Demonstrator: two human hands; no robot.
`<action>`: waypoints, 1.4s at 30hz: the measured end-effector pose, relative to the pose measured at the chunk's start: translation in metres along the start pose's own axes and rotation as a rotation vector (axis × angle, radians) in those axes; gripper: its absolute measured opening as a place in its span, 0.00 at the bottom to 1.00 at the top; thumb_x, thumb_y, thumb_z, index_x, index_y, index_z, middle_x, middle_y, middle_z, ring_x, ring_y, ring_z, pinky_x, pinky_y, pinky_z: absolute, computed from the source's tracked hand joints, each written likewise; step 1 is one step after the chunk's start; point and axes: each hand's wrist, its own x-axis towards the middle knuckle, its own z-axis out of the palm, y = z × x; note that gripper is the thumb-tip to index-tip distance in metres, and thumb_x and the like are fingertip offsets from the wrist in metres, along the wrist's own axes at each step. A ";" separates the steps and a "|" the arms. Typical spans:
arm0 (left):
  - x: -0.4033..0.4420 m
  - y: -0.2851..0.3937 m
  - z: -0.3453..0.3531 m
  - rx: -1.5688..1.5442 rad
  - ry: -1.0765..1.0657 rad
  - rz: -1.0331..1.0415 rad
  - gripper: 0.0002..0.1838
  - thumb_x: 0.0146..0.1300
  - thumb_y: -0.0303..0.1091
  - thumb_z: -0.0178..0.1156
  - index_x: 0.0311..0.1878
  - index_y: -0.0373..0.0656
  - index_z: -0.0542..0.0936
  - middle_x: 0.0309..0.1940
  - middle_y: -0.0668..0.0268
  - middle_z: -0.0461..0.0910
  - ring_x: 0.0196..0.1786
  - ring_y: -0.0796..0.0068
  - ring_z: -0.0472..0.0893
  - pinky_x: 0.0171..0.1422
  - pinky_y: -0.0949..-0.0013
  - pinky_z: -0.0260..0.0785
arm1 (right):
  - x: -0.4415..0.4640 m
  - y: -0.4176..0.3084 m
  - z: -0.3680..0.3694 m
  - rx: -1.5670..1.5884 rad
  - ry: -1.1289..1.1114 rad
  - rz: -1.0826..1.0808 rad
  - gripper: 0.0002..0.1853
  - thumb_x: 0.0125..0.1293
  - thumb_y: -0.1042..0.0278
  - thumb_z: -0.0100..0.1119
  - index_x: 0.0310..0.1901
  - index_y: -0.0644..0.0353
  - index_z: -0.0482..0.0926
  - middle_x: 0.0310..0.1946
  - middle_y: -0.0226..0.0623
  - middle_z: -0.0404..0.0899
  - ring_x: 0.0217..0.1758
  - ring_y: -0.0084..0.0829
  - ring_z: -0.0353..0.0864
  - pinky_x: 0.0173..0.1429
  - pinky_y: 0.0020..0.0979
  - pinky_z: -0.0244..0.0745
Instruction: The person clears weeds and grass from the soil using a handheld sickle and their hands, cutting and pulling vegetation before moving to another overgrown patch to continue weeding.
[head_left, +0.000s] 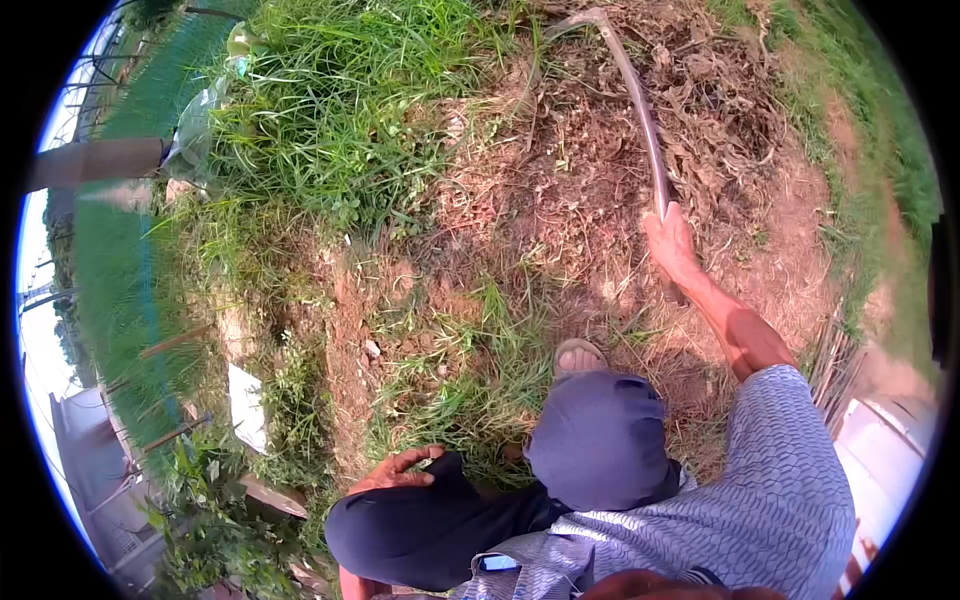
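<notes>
My right hand [672, 243] is wrapped round the lower end of a long, slightly bent handle. It belongs to a sickle [645, 110] stretched out ahead of me, with its thin hooked end turned left at the top of the view. The hooked end lies by dry leaves and grass, and its tip is hard to make out. My left hand [400, 470] rests by my dark-trousered left knee, fingers apart and holding nothing. Beyond the sickle handle spreads a heap of dry brown leaves [725, 110].
Tall green grass [340, 110] grows ahead on the left, with cut straw and bare soil in the middle. My sandalled foot [579, 355] stands on the ground. A white sheet-like piece [246, 408] lies left, near a wooden post [100, 162] and green netting [115, 300].
</notes>
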 end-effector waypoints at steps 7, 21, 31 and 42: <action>0.000 0.136 0.040 0.957 -0.209 0.611 0.24 0.63 0.34 0.65 0.62 0.42 0.75 0.64 0.56 0.73 0.71 0.54 0.67 0.75 0.55 0.58 | -0.076 0.019 -0.014 0.198 -0.106 0.204 0.14 0.67 0.60 0.53 0.44 0.62 0.66 0.18 0.28 0.66 0.11 0.23 0.64 0.13 0.30 0.61; 0.179 0.275 -0.005 1.198 0.167 0.884 0.24 0.72 0.44 0.53 0.61 0.35 0.72 0.54 0.52 0.78 0.53 0.57 0.81 0.60 0.58 0.74 | -0.242 0.133 -0.036 0.026 0.279 0.380 0.15 0.65 0.59 0.62 0.43 0.59 0.71 0.24 0.27 0.66 0.26 0.22 0.62 0.32 0.30 0.62; 0.250 0.383 -0.077 1.785 1.085 0.733 0.34 0.68 0.53 0.54 0.67 0.35 0.65 0.60 0.48 0.70 0.45 0.50 0.83 0.46 0.47 0.74 | -0.159 0.067 0.015 -0.049 0.246 0.050 0.16 0.67 0.59 0.63 0.43 0.61 0.70 0.25 0.30 0.68 0.28 0.26 0.67 0.34 0.31 0.67; 0.254 0.365 -0.111 1.737 0.977 0.894 0.08 0.64 0.31 0.50 0.34 0.41 0.77 0.29 0.53 0.82 0.30 0.57 0.83 0.32 0.55 0.76 | -0.122 0.034 0.089 -0.360 -0.248 -0.068 0.15 0.70 0.57 0.56 0.41 0.62 0.70 0.22 0.45 0.72 0.25 0.40 0.74 0.33 0.41 0.70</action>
